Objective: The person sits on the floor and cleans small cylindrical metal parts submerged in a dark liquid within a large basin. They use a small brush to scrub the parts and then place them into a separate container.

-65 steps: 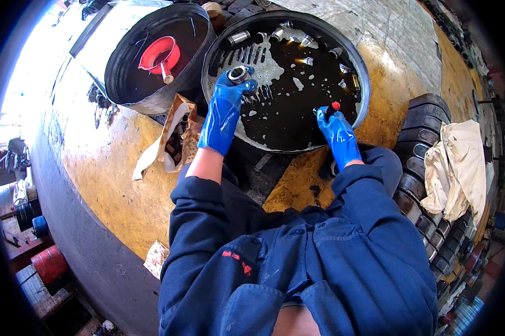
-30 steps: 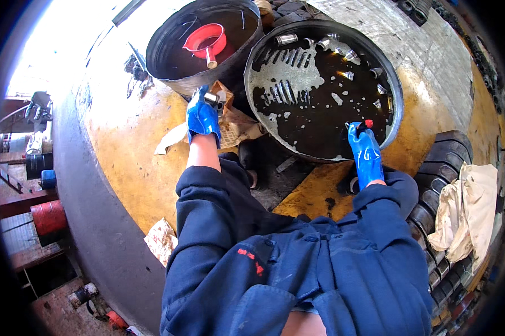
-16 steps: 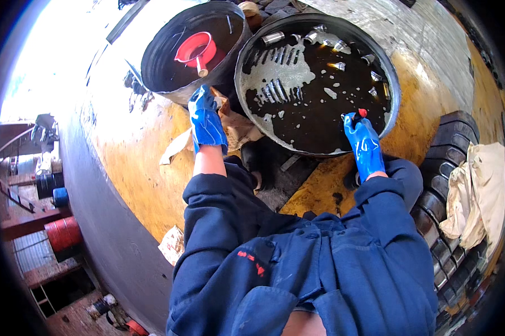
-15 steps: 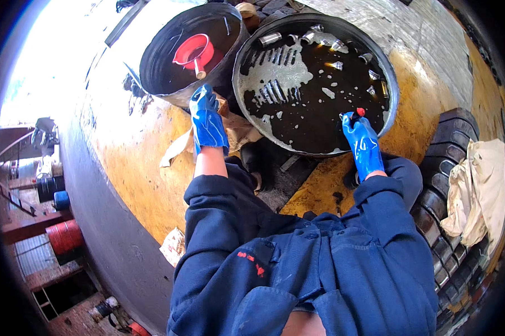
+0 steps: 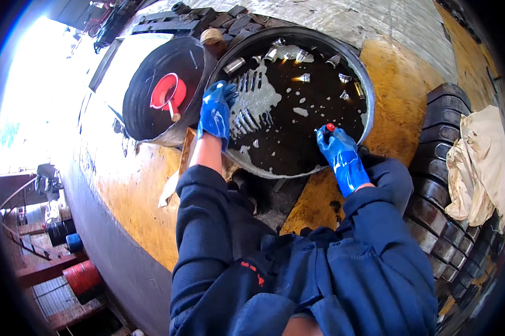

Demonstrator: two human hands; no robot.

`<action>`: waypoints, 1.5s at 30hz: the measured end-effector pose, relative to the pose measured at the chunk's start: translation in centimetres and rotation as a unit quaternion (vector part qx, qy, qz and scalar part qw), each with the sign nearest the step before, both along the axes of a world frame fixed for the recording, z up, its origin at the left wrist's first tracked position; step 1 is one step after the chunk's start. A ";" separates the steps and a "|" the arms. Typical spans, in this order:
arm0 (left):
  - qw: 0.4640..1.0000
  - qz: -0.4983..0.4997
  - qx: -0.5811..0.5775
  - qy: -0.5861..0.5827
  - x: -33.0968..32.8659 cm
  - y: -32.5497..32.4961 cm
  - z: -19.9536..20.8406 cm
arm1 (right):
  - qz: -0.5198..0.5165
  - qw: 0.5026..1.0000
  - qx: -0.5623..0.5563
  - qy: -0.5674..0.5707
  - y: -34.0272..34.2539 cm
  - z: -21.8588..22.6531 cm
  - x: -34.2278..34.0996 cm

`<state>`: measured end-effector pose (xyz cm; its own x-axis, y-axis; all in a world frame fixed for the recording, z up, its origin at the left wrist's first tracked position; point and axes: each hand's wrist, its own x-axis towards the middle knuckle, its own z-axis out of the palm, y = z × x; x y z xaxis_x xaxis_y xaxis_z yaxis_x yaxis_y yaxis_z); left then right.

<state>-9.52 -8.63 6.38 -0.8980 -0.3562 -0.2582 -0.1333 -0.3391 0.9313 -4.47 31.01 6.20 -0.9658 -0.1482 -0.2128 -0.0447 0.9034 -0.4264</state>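
Note:
Both my hands wear blue rubber gloves. A wide round tub [image 5: 370, 84] of dark liquid with pale foam stands before me. Several shiny metal cylindrical parts [image 5: 302, 78] lie along its far side, partly above the liquid. My left hand [image 5: 214, 112] is over the tub's left rim, its fingers curled; what they hold, if anything, I cannot make out. Over the near right part of the tub, my right hand [image 5: 339, 157] is closed around a small thing with a red end [image 5: 330, 127]; the glove hides the rest.
Left of the tub stands a dark drum [image 5: 137, 106] of liquid, a red long-handled dipper [image 5: 165, 92] in it. Stacked dark metal blocks [image 5: 432, 173] line my right, a beige cloth [image 5: 476, 162] over them. Dark blocks [image 5: 238, 25] lie behind the tub.
My view has shifted, so the tubs sit lower and further left. My left hand has moved from near the drum to over the big tub's left rim. My right hand stays closed.

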 end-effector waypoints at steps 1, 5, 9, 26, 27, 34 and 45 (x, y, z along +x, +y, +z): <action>0.999 -0.004 0.033 -0.006 -1.3 -0.2 -0.3 | -0.003 1.000 0.015 -0.006 -0.1 0.5 0.1; 0.996 0.006 0.093 -0.004 -6.5 -0.6 -1.5 | 0.005 0.997 -0.052 0.058 0.7 -1.2 0.3; 0.995 -0.018 0.072 -0.065 -9.5 -2.4 -4.1 | 0.001 0.997 -0.071 0.034 0.3 0.4 0.3; 0.987 -0.109 0.068 -0.092 -7.6 2.9 -1.6 | 0.004 0.997 -0.080 -0.009 0.9 -0.1 0.2; 0.986 -0.125 0.081 -0.081 -5.9 3.8 -0.8 | 0.000 0.996 -0.085 -0.017 0.8 -0.4 0.3; 0.964 -0.176 0.098 -0.171 5.8 9.4 -0.5 | 0.014 0.979 -0.174 -0.107 1.9 1.0 -1.4; 0.966 -0.220 -0.079 -0.115 10.8 14.7 -3.5 | -0.021 0.884 -0.434 -0.174 -0.9 4.8 -3.4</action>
<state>1.25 6.06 2.89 -0.8964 -0.0054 -0.4431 -0.4421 -0.0593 0.8950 -7.91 30.08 10.95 -0.8725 -0.3674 -0.3221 0.2519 0.2266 -0.9408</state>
